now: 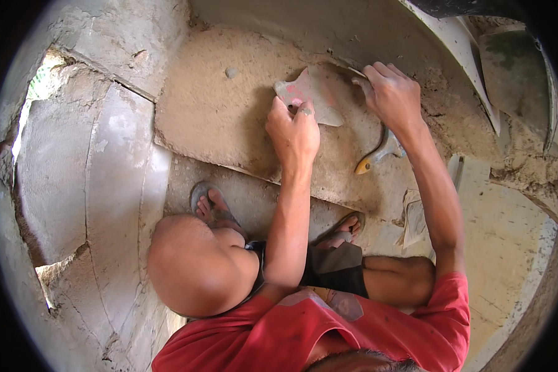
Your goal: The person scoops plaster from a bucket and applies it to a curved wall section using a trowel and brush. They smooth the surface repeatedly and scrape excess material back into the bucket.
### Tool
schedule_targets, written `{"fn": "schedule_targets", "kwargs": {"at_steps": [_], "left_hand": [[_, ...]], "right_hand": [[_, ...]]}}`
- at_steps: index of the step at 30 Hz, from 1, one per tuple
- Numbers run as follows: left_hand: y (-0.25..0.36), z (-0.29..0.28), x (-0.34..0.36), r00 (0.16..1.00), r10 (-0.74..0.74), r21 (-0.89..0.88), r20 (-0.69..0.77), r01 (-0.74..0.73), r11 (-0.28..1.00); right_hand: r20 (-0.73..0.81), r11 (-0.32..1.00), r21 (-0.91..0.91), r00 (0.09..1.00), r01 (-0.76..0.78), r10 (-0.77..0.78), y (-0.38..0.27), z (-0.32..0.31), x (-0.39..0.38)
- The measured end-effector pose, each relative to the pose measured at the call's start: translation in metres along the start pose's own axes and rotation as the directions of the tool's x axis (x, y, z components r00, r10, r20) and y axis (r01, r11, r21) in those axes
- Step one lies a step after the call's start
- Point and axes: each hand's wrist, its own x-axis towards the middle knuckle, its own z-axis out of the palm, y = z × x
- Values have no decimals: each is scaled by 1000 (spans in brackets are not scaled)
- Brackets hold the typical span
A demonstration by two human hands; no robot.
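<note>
A flat, broken grey shard [324,99] with reddish marks is pinched between the thumb and fingers of my left hand [294,133]. It is held over a dusty, tan ledge [217,115]. Up and to the right, my right hand [392,93] is closed round a thin, flat tool [356,72]; its narrow end pokes out past the thumb, and my fingers hide most of it. A paintbrush [378,155] with a yellow handle tip lies beside my right forearm, which partly covers it.
A small round stone [230,72] sits on the ledge. Cracked grey slabs [118,155] rise at the left. A pale board [502,248] lies at the right, near a torn scrap [414,217]. A smooth wall [366,34] stands behind the ledge.
</note>
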Motion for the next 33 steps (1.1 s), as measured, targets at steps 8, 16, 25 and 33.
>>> {"fn": "schedule_targets", "kwargs": {"at_steps": [8, 16, 25, 33], "left_hand": [[9, -14, 9, 954, -165, -203, 249, 218, 955], [22, -16, -3, 720, -361, -275, 593, 602, 750], [29, -20, 7, 830, -368, -395, 418, 531, 750], [15, 3, -2, 945, -133, -488, 299, 271, 830]], "right_hand": [[12, 794, 502, 920, -344, 391, 15, -47, -11], [703, -463, 662, 702, -589, 111, 29, -11, -62], [538, 88, 737, 661, -670, 523, 43, -28, -117], [-349, 952, -19, 891, 305, -292, -2, -87, -100]]}}
